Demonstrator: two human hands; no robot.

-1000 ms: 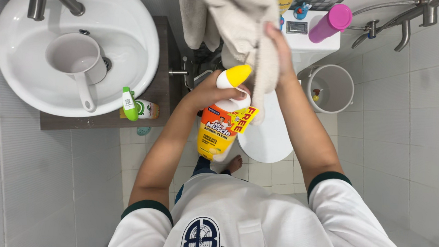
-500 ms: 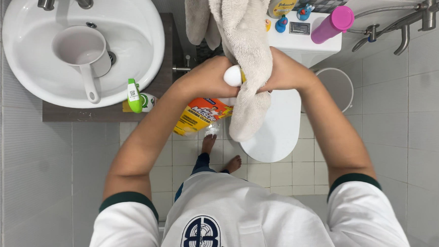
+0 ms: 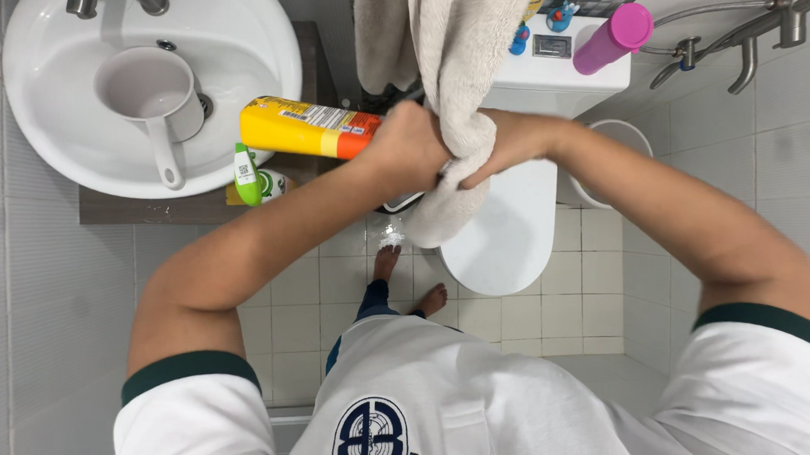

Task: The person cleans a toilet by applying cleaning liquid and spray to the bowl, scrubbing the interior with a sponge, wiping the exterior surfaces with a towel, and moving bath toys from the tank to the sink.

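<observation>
The yellow cleaner bottle [image 3: 307, 129] is clamped in the left hand [image 3: 407, 147], tipped sideways above the toilet lid [image 3: 505, 236]. The beige towel [image 3: 456, 93] is gripped against its nozzle by the right hand [image 3: 509, 146]. Wetting the cloth appears underway; a steady squeeze is required.

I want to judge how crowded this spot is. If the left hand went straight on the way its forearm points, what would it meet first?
Probably the beige terry towel. The left hand, holding the yellow-and-orange plastic bottle, already presses against it, opposite the right hand; depth is hard to judge.
</observation>
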